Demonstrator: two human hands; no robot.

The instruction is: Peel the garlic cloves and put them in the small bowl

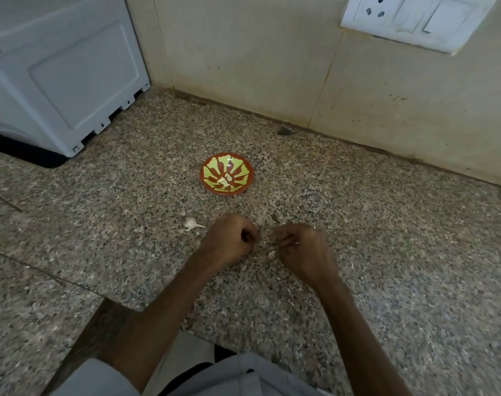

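Observation:
A small red bowl [235, 162] with a yellow-green pattern stands on the speckled granite counter, with a few pale peeled cloves [225, 181] in its bottom. A white garlic bulb remnant [192, 224] lies on the counter just left of my left hand. My left hand [229, 242] is curled into a fist with nothing visible in it. My right hand [299, 247] pinches a small garlic clove [289, 243] between its fingertips. Bits of papery skin [271, 254] lie between the two hands. The bowl is about a hand's length beyond both hands.
A large white plastic appliance [63, 72] stands at the back left. A tiled wall [257, 67] runs behind the counter, with a white switch-and-socket plate [415, 18] at the top right. A small dark object [285, 131] lies at the wall's foot. The counter edge [169, 324] is near my body.

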